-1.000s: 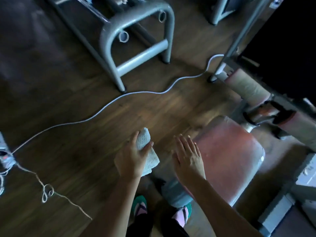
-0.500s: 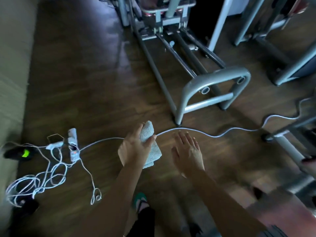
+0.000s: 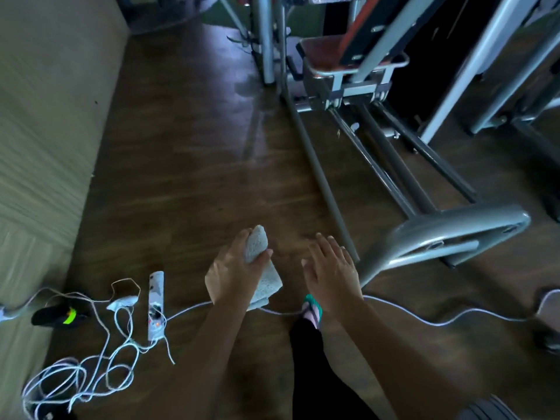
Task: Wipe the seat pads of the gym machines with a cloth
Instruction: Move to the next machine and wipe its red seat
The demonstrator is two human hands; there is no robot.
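Note:
My left hand [image 3: 231, 272] grips a folded pale cloth [image 3: 260, 263] out in front of me, thumb across it, above the wooden floor. My right hand [image 3: 331, 268] hovers beside it with straight fingers and holds nothing. A reddish seat pad [image 3: 321, 53] sits on a grey gym machine far ahead at the upper right, well beyond both hands. A slanted dark back pad [image 3: 368, 31] rises over it and hides part of the seat.
The machine's grey rails [image 3: 391, 168] and a curved grey foot bar [image 3: 448, 234] lie to my right. A white cable [image 3: 424, 316] crosses the floor under my hands. A power strip [image 3: 156, 304] and tangled cords [image 3: 81, 377] lie at the left, near a wall [image 3: 39, 116].
My view has swung away from the red seat beside me, left and up toward another machine ahead. Both hands keep their pose; the left still holds the cloth.

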